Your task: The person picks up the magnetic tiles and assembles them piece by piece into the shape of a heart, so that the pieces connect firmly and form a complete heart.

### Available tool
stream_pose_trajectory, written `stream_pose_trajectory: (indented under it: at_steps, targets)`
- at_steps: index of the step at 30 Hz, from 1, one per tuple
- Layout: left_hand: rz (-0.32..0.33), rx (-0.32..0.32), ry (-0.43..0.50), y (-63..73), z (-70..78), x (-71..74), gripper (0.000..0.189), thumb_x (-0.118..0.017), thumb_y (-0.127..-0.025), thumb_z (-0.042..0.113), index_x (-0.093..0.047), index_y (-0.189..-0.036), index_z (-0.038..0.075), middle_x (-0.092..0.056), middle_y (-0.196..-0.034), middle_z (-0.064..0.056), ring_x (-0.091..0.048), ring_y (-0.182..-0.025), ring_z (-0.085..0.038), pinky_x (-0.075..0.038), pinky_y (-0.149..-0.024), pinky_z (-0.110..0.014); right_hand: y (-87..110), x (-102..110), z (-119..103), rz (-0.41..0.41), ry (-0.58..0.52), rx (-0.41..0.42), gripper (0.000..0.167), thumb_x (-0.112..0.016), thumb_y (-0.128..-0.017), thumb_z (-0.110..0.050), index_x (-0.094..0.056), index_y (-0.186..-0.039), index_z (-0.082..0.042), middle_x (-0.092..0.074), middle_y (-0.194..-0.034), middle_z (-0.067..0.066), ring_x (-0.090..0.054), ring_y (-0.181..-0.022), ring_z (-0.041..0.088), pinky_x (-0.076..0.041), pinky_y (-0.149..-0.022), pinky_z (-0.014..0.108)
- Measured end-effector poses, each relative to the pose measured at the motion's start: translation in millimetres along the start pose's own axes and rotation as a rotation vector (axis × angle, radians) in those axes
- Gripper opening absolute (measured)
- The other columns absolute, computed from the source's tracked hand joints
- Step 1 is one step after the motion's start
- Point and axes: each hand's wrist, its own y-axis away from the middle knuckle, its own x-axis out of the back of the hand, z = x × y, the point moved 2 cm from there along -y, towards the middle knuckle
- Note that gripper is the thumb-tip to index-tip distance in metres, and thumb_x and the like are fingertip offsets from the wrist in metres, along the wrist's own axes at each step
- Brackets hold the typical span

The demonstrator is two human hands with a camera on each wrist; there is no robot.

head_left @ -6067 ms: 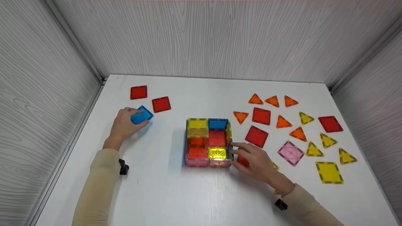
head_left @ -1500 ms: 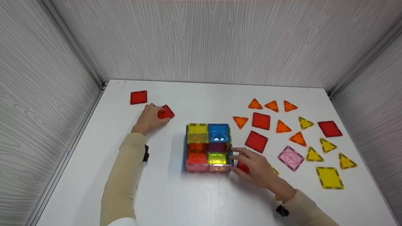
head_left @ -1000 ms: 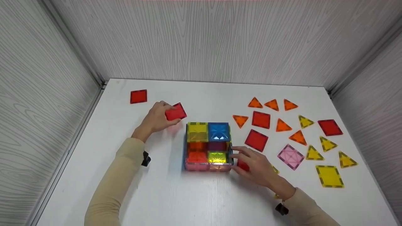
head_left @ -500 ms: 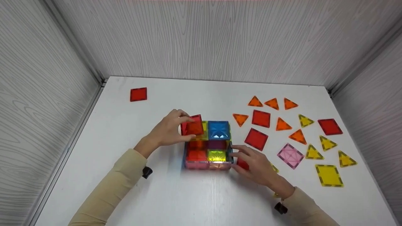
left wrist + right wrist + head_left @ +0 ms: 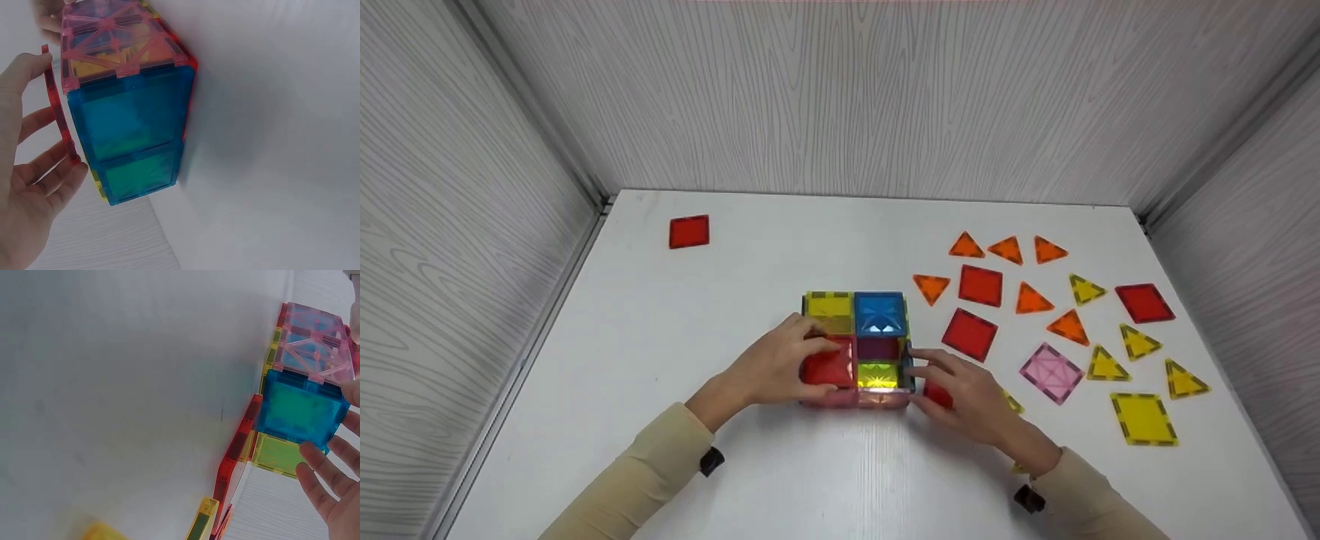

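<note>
My left hand (image 5: 776, 364) pinches a red square magnetic tile (image 5: 840, 364) by its edges over the front left of a low box of magnetic tiles (image 5: 881, 399). In the left wrist view this red tile (image 5: 59, 109) is edge-on, with a narrow gap between it and the box's top edge. A yellow tile (image 5: 829, 307) and a blue tile (image 5: 880, 313) cover the back half. At front right the box is uncovered, showing a yellow floor tile (image 5: 877, 375). My right hand (image 5: 971, 394) rests its fingertips against the box's right side, by a blue wall tile (image 5: 304, 408).
Orange triangles (image 5: 1035, 298), yellow triangles (image 5: 1140, 343), red squares (image 5: 971, 334), a pink square (image 5: 1051, 373) and a yellow square (image 5: 1144, 418) lie on the right. One lies partly under my right hand, a red tile (image 5: 937, 394). Another red square (image 5: 689, 232) lies far left.
Since the earliest frame, a blue tile has gone onto the box's back right. My left hand then took a red square and carried it right and forward over the box. The right hand stayed put.
</note>
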Motion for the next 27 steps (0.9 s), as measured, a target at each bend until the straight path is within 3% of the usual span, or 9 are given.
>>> stream_pose_trajectory:
  at_steps: [14,20,27]
  targets:
    - [-0.057,-0.001,-0.005,3.2,-7.1,2.3,0.058,-0.083,-0.089,0.044,-0.07,-0.138,0.014,-0.061,-0.141,-0.01,-0.054,-0.132,-0.024,-0.061,-0.101,-0.039,-0.6,-2.1,0.8,0.005,0.018,0.002,0.046,-0.091,-0.084,-0.022,-0.074,-0.125,-0.016,-0.069,-0.138,0.006,-0.072,-0.12,0.025,-0.065,-0.089,0.039]
    - [-0.05,0.001,-0.003,3.8,-7.5,3.5,0.059,-0.084,-0.088,0.042,-0.07,-0.138,0.014,-0.062,-0.141,-0.009,-0.054,-0.131,-0.023,-0.062,-0.1,-0.038,-1.5,-2.4,-5.1,-0.011,0.067,-0.042,0.045,-0.091,-0.084,-0.025,-0.075,-0.125,-0.018,-0.069,-0.138,0.005,-0.072,-0.122,0.023,-0.065,-0.091,0.04]
    - [-0.019,-0.016,-0.003,3.6,-12.9,8.4,0.062,-0.083,-0.088,0.045,-0.068,-0.14,0.014,-0.062,-0.14,-0.01,-0.056,-0.131,-0.024,-0.061,-0.101,-0.039,-2.6,-2.8,-6.2,-0.014,0.051,-0.05,0.044,-0.091,-0.084,-0.024,-0.075,-0.124,-0.018,-0.069,-0.138,0.004,-0.072,-0.121,0.024,-0.065,-0.091,0.04]
